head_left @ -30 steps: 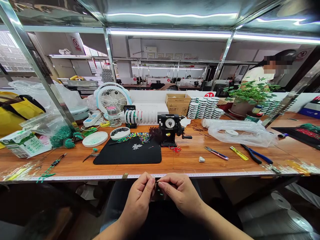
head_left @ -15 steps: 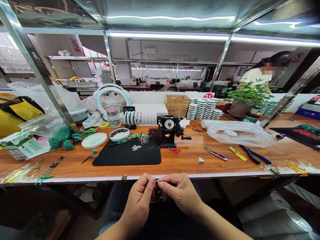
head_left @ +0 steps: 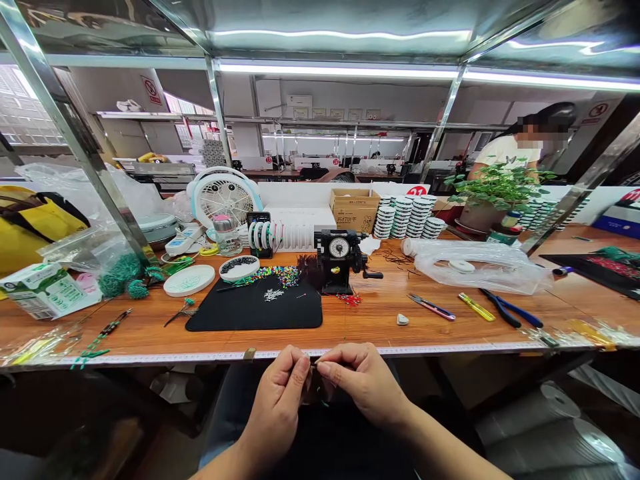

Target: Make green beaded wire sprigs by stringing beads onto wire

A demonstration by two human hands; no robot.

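Note:
My left hand [head_left: 277,400] and my right hand [head_left: 363,387] meet in front of the table edge, above my lap. Pinched between their fingertips is a small beaded wire piece [head_left: 319,387] with dark strands and a few green beads, partly hidden by my fingers. Beyond the table edge lies a black mat [head_left: 255,312] holding a small white beaded snowflake [head_left: 273,295]. Multicoloured loose beads [head_left: 274,275] spread along the mat's far edge, beside a round white dish of dark beads [head_left: 239,268].
A black dial-faced winding machine [head_left: 339,260] stands right of the mat. Pliers [head_left: 510,308], a yellow tool, and a cutter lie to the right. Green beaded bunches and a carton sit left. Spools, a plant, and a co-worker [head_left: 505,152] stand behind.
My hands have shifted slightly closer together and a little higher, and my fingers have turned the small piece. The table items stay in place, and the co-worker has leaned slightly left.

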